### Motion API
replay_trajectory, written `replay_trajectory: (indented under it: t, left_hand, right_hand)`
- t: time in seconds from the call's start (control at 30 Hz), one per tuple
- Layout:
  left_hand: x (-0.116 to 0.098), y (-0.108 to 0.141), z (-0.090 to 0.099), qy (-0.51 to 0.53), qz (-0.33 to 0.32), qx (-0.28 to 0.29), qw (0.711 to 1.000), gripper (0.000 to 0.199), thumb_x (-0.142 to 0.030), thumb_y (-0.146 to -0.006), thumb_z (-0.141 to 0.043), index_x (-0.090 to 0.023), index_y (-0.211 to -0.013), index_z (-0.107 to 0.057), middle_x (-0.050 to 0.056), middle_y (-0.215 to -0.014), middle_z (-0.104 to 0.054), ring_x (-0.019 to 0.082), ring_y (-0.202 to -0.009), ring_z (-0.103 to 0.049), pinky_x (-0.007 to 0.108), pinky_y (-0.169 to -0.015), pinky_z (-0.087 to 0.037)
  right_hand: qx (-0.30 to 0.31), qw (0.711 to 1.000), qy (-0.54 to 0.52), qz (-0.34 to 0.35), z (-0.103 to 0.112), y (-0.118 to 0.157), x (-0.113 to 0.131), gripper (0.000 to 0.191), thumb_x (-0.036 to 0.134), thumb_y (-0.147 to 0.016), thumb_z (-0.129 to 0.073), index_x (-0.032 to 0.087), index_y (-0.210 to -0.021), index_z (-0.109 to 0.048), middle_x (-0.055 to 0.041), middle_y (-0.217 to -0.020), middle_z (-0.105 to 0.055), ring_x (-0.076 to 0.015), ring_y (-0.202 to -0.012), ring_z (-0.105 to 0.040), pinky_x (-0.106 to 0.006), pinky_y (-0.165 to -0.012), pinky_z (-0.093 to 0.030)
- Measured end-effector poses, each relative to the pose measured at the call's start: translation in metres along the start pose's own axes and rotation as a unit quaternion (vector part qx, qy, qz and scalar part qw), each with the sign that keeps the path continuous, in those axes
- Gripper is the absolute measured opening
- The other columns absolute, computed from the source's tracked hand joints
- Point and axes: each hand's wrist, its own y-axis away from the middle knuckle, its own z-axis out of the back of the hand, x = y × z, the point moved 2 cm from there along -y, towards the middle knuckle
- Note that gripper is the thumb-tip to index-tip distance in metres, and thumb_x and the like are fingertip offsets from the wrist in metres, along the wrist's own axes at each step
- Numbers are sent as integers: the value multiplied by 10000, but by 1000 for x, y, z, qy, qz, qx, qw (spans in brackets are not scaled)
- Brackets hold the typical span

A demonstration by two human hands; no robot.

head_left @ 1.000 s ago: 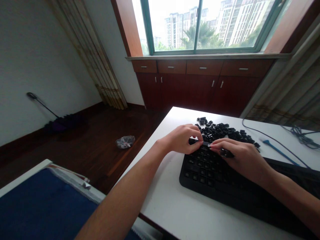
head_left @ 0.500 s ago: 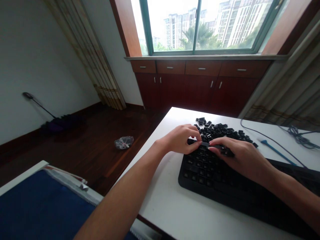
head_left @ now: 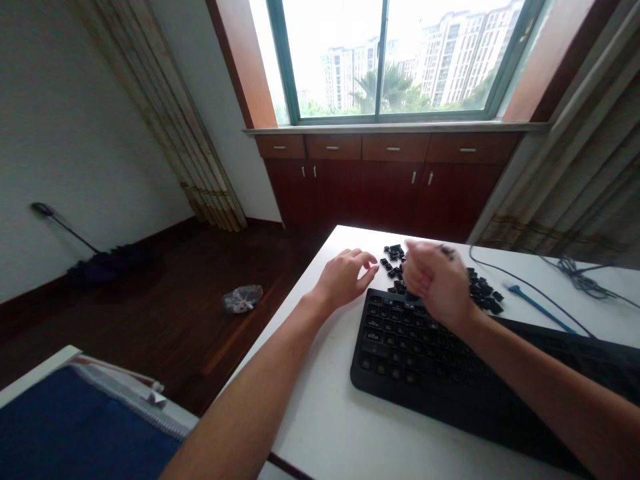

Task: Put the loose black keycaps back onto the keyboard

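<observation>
My left hand point(head_left: 345, 277) hovers by the far left corner of a black keyboard point(head_left: 395, 340), thumb and forefinger apart with nothing between them. Many of the keyboard's keycaps are off, so bare sockets show in rows. Over the keyboard's far edge, my right hand point(head_left: 435, 283) is curled like a fist and smeared by motion. Its fingers hide whatever they close on. Behind it, partly covered, lies a heap of loose black keycaps point(head_left: 484, 293) on the white table point(head_left: 320, 400).
A blue stick-like tool point(head_left: 543, 309) lies right of the heap, beside a black cable point(head_left: 575, 277). To the left, a crumpled clear plastic bag point(head_left: 243, 299) rests on the dark floor. A blue-covered piece point(head_left: 90, 427) stands at lower left. Cabinets point(head_left: 365, 193) line the window wall.
My hands have come apart from a small grey piece at the keyboard's far edge. The left drew back leftward and opened; the right rose toward the keycap heap and curled. The view shifted slightly.
</observation>
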Motion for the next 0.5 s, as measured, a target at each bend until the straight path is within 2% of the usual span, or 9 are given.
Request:
replay_trajectory:
  t: [0.1, 0.23, 0.33, 0.5]
  left_hand:
    - [3, 2, -4, -2, -13, 11, 1000, 218, -358, -983, -535, -220, -1040, -694, 62, -981, -682, 220, -924, -613, 380, -836, -515]
    - [6, 2, -12, 9, -37, 21, 999, 225, -361, -990, -530, -243, -1086, -696, 60, -1101, -682, 233, -1053, -601, 413, -947, -515]
    - [9, -2, -18, 21, -49, 16, 998, 275, -331, -1006, -497, -235, -1209, -657, 82, -1262, -644, 245, -1206, -558, 455, -1060, -472]
    - [17, -16, -27, 58, -101, 50, 992, 371, -245, -1000, -496, -247, -1364, -570, 69, -1455, -553, 223, -1410, -434, 456, -1180, -383]
  right_hand:
    - [5, 999, 29, -22, 5, -1, -11, 485, 359, -828, -652, 235, -457, -365, 84, -380, -297, -61, -316, -244, -245, -326, -171]
    - [4, 998, 69, -3, 15, -10, 8, 493, 376, -877, -573, 242, -484, -306, 85, -403, -275, -68, -332, -234, -252, -339, -195]
    - [4, 989, 151, -1, 28, -16, 16, 474, 403, -889, -618, 224, -509, -399, 73, -426, -346, -70, -360, -287, -254, -360, -207]
    - [-13, 958, 288, -4, 52, -20, 5, 459, 467, -859, -691, 192, -549, -493, 46, -462, -454, -78, -426, -356, -259, -418, -241]
